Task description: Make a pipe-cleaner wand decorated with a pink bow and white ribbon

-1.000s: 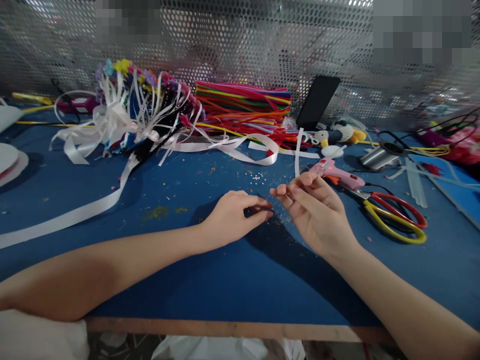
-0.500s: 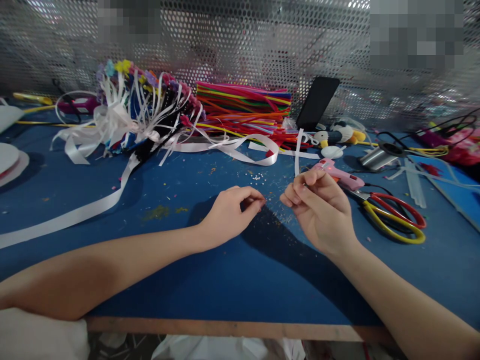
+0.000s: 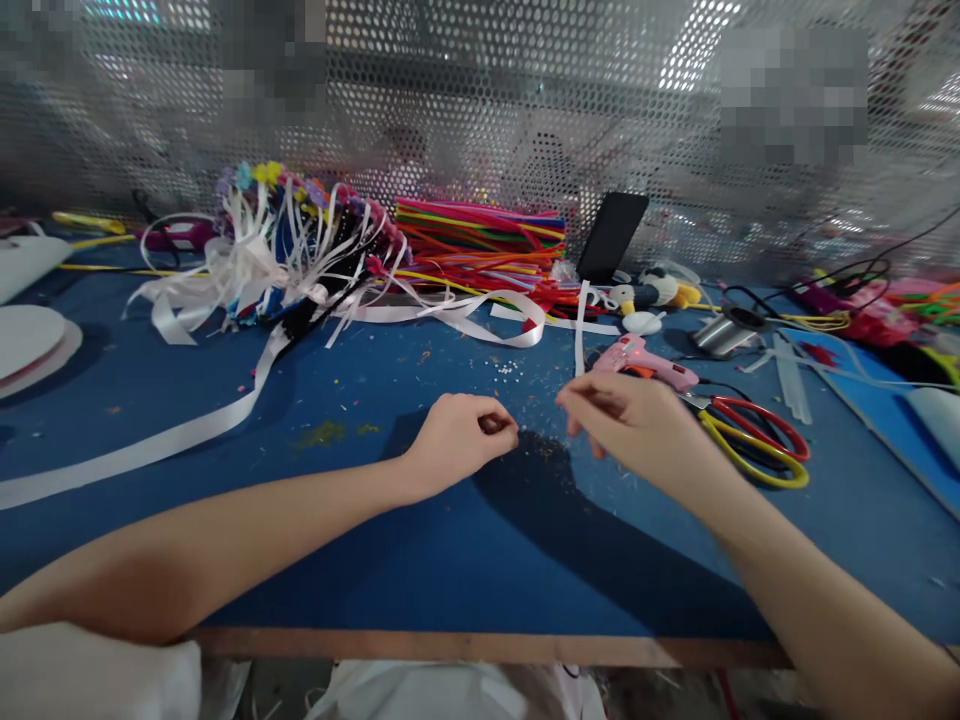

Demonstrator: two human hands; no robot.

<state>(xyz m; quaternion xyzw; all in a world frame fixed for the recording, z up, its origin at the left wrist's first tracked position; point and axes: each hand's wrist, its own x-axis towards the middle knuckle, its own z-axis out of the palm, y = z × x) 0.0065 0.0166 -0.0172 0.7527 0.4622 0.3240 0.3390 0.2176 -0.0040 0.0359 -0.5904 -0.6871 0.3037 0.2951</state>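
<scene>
My left hand [image 3: 459, 446] rests low over the blue table, thumb and forefinger pinched together; anything between them is too small to make out. To its right, my right hand [image 3: 637, 415] is palm down with its fingers curled and the tips close together, and I cannot see what they hold. Small white beads [image 3: 507, 371] lie scattered on the table beyond the gap between the hands. A short white ribbon strip [image 3: 580, 330] runs just behind my right fingers. The pink glue gun [image 3: 646, 362] and scissors with red and yellow handles [image 3: 757, 440] lie beside that hand.
Colourful pipe cleaners [image 3: 480, 240] are stacked at the back beside a bundle of ribboned flower pieces [image 3: 300, 230]. A phone [image 3: 613, 236] leans against the perforated metal screen [image 3: 480, 110]. A wire spool [image 3: 726, 332] stands at right; a long white ribbon [image 3: 165, 445] crosses the left side.
My right hand has turned from palm up to palm down, its fingers shifting slightly lower. My left hand keeps its pinch almost in place. The whole view has tilted up a little.
</scene>
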